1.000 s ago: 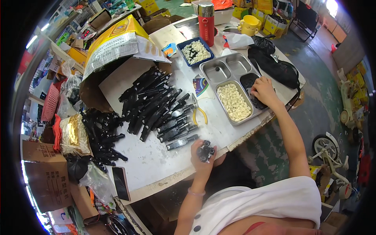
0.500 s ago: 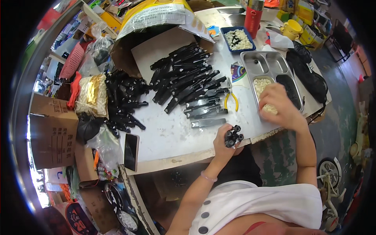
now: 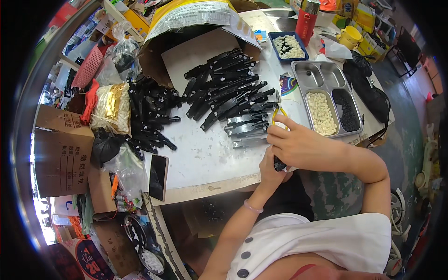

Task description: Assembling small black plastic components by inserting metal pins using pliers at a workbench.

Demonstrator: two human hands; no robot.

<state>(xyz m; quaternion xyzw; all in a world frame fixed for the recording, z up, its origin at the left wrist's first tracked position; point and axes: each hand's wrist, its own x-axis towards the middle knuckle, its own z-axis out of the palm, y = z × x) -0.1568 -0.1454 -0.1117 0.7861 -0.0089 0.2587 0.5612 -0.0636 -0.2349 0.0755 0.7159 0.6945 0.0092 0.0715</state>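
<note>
My left hand (image 3: 269,168) is closed round a bundle of black plastic parts (image 3: 279,164) at the table's front edge. My right hand (image 3: 290,142) is right over the bundle, its fingers bent together at the parts' upper ends. Whatever these fingers pinch is hidden. Just beyond them lie yellow-handled pliers (image 3: 280,114), partly covered by the hand. To the right, a steel compartment tray (image 3: 328,90) holds small cream-white pieces (image 3: 321,114) and small black pieces (image 3: 346,112) in separate compartments.
Rows of long black parts (image 3: 228,88) cover the table's middle, with a dark heap (image 3: 151,112) left of them. A phone (image 3: 158,177) lies at the front left. Behind stand an open carton (image 3: 154,65), a blue tray (image 3: 306,56) of pieces and a red flask (image 3: 306,23).
My right hand has left the tray's white pieces and come left to the bundle in my left hand. The left hand stays nearly in place. The view has shifted slightly.
</note>
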